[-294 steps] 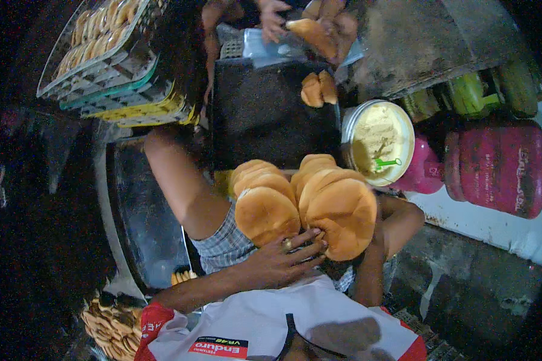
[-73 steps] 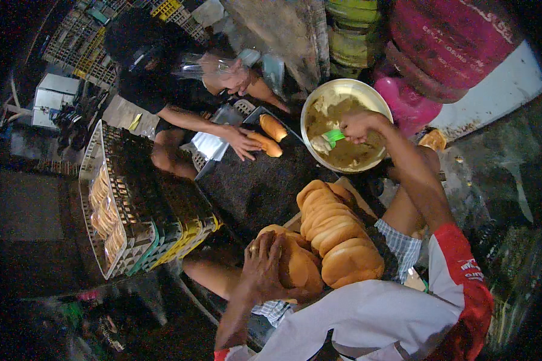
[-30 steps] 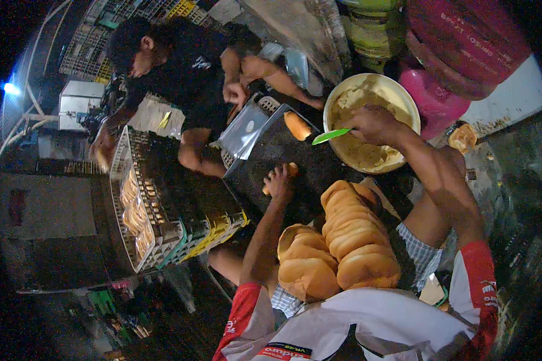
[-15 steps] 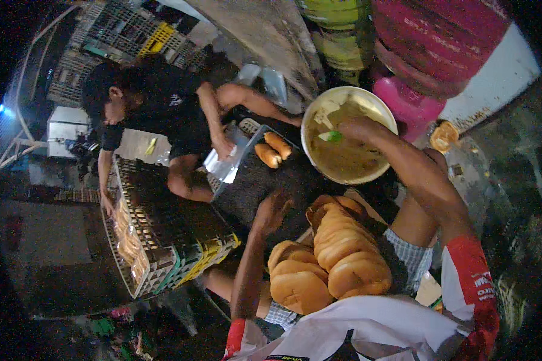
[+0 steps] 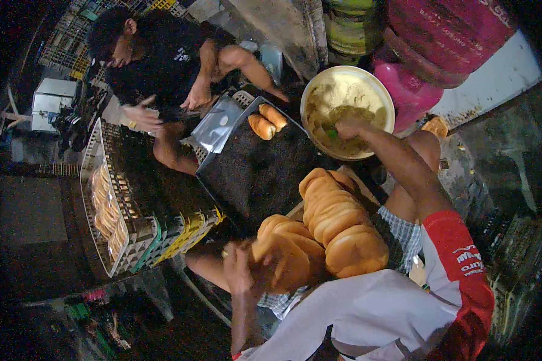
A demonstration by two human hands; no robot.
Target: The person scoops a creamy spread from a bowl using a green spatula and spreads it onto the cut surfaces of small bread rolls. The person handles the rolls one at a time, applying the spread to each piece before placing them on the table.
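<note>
My right hand reaches into a wide round basin that holds a pale yellow, partly browned mixture. Its fingers close round a green tool, mostly hidden, whose exact kind I cannot make out. Down at the left, my left hand is against the side of a pile of golden bread rolls; motion smears its fingers. A longer row of bread rolls lies beside that pile, close to my lap. Beyond them, two rolls rest on a dark tray surface.
Clear plastic bags lie along the tray's left edge. A person in black sits across from me, hands near them. Stacked crates stand left, the top one holding wrapped breads. A pink container stands behind the basin.
My left hand has come back from above the dark tray to the left bread pile. My right hand stays in the basin. The other person's hands have left the bags and the crate.
</note>
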